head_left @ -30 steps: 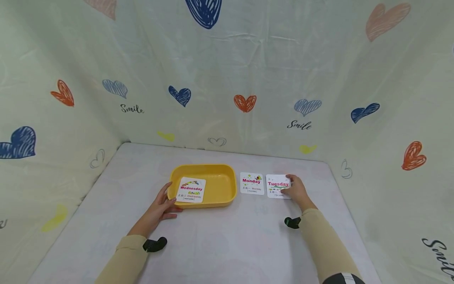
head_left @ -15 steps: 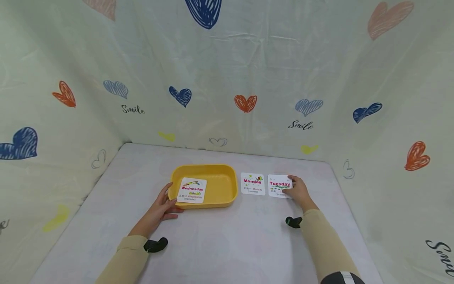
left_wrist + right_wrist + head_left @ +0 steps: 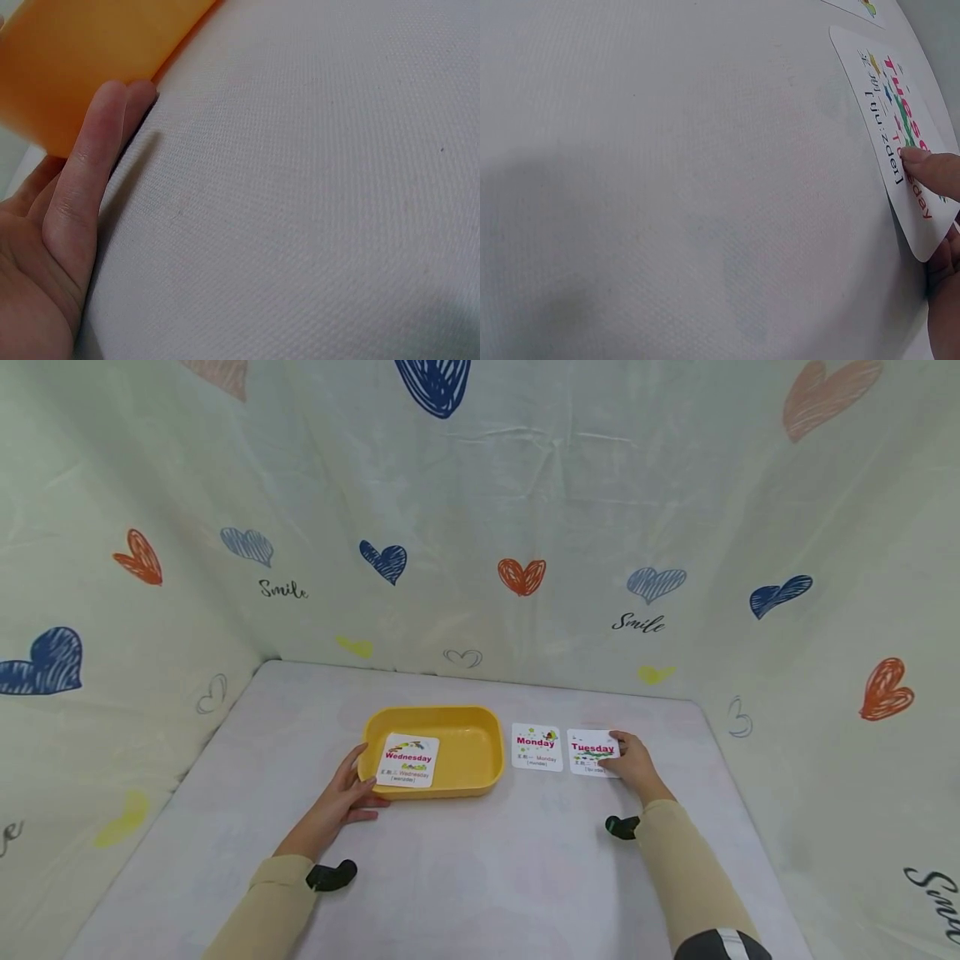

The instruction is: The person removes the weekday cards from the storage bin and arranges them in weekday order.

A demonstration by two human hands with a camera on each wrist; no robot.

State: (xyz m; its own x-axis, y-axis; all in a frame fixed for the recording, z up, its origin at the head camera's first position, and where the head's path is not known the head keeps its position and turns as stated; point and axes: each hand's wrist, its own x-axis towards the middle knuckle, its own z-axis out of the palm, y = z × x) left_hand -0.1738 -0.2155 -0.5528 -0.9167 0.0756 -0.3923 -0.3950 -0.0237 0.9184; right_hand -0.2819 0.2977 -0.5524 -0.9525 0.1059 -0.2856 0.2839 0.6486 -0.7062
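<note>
Here, the Tuesday card lies between right-hand fingers.

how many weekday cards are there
3: the Wednesday card in the yellow tray, the Monday card beside the tray, and the Tuesday card in the right hand. More could hide underneath.

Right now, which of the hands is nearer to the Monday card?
The right hand, pinching the Tuesday card just right of the Monday card. The left hand is farther off, at the left end of the yellow tray.
</note>
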